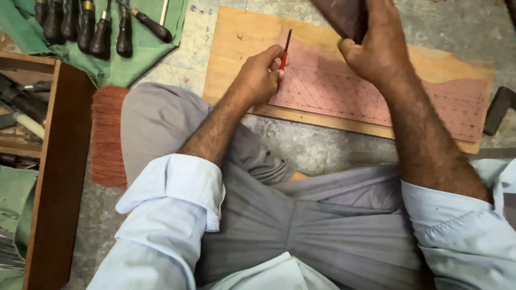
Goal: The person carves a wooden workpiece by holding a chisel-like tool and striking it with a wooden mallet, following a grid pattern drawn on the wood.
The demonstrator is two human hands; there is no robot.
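The left hand (262,72) pinches a red-handled tool (285,51), its tip on the pink gridded sheet (376,91) lying on a wooden board (236,59). Right of it, the right hand (376,51) grips a dark block (344,19) above the sheet.

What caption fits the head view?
Left hand sets a red-handled tool on a gridded board; right hand grips a dark block.

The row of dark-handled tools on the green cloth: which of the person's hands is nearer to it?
Left. The left hand, holding a red-handled tool, is just right of the dark-handled tools. The right hand, gripping a dark block, is farther right.
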